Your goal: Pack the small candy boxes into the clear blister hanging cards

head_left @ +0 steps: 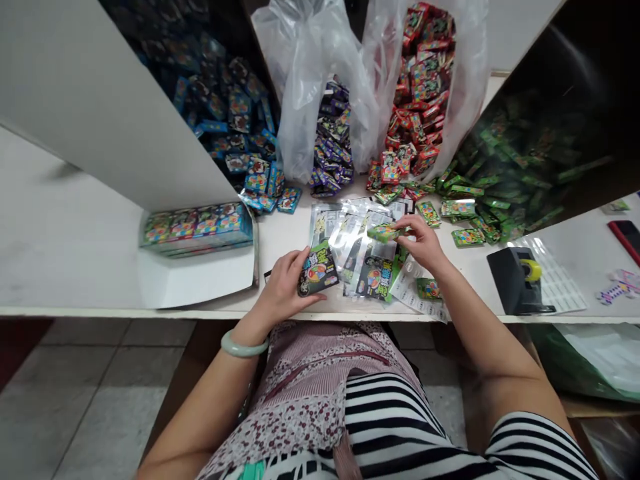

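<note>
My left hand (284, 285) is closed on the left edge of a small black printed pouch (320, 268), thumb and fingers at its side. My right hand (423, 241) pinches a small green packet (383, 232) between thumb and fingertips, just above a spread of clear plastic bags (345, 233). Another black printed pouch (376, 275) lies flat between the hands. Under my right wrist are a sheet of round stickers (411, 288) and a second green packet (428, 288).
Blue packets (257, 175), purple packets (333, 157), red packets (425, 80) and green packets (467, 237) are heaped along the back. At left stands a white tray (200, 277) with a row of packets. A black tape dispenser (515, 280) sits at right near the table's front edge.
</note>
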Demonstrator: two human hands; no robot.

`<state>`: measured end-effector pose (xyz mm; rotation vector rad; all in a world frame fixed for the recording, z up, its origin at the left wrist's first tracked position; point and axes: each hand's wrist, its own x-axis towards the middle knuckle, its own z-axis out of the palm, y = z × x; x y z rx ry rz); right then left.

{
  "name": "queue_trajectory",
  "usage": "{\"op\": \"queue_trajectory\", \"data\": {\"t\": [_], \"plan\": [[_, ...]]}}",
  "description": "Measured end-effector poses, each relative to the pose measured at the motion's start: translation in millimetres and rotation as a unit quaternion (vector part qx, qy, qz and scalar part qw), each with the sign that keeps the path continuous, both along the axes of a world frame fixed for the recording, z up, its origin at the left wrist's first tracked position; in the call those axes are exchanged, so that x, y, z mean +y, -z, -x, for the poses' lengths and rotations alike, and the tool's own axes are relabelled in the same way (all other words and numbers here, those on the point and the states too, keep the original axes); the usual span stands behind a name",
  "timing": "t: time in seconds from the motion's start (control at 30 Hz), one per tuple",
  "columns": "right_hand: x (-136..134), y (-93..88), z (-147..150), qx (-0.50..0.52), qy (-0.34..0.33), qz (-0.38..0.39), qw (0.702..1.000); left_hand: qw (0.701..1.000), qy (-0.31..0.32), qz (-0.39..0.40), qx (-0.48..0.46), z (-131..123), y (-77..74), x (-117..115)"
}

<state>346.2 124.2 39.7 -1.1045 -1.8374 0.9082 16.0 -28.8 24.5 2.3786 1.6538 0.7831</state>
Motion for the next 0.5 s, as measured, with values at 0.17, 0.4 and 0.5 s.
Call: {"op": "queue_trajectory", "data": {"t": [0.17, 0.4, 0.5], "plan": [[3, 11.3, 16, -0.224, -0.11, -0.132, 0.959, 1.0, -0.006, 0.007, 0.006, -1, -0.7, 0], [-25, 5.8, 8, -0.301, -0.048, -0.095, 0.948, 1.0, -0.006, -0.018, -0.001, 1, 0.9, 2], [-34, 4.7, 24, -0.364, -0.064, -0.062, 0.927, 1.0, 0.009, -0.02, -0.006, 0, 0.7, 6]]}}
